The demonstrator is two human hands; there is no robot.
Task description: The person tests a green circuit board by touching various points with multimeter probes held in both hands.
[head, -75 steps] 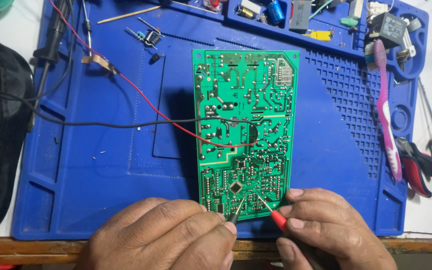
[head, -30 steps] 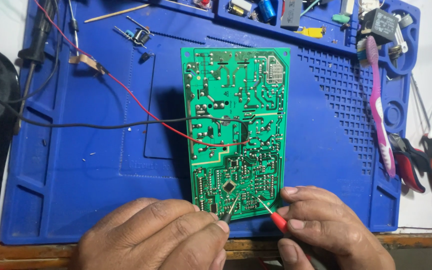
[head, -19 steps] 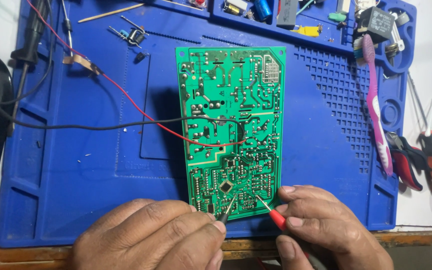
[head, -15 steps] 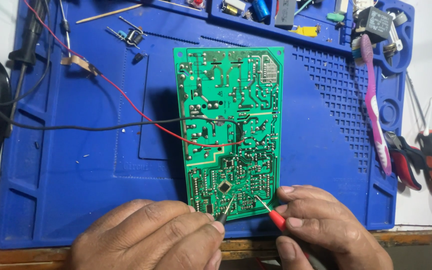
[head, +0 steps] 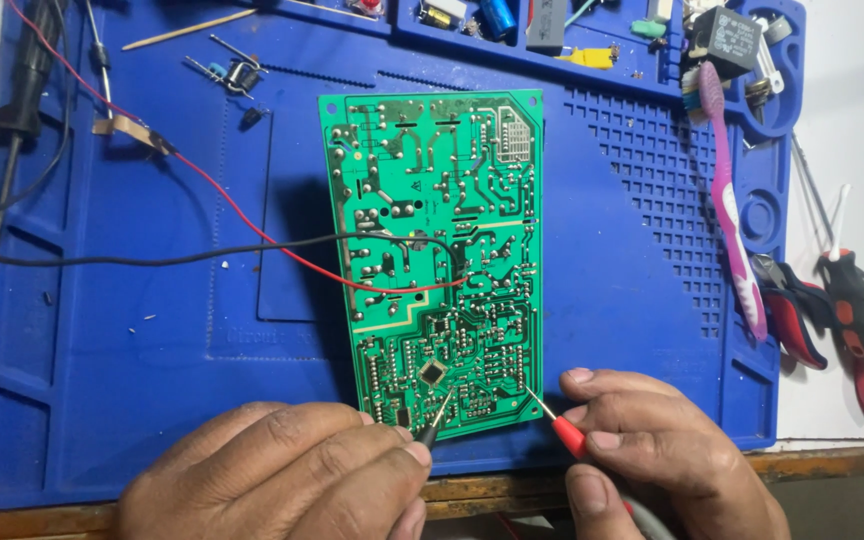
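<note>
A green circuit board (head: 437,250) lies solder side up on a blue work mat (head: 152,340). A red wire (head: 252,225) and a black wire (head: 152,258) run from the left onto the board's middle. My left hand (head: 282,480) pinches a black test probe (head: 434,425) whose tip touches the board near a small square chip (head: 433,373). My right hand (head: 652,460) grips a red test probe (head: 564,430), its metal tip resting at the board's lower right edge.
A pink toothbrush (head: 732,210) lies along the mat's right side. Red-handled pliers and cutters (head: 842,320) rest on the white table to the right. Small components fill trays (head: 552,20) along the mat's top. A wooden table edge (head: 832,460) runs below.
The view has shifted slightly, so the board sits further left and up in the frame. Both hands and their probes stay at the board's lower edge.
</note>
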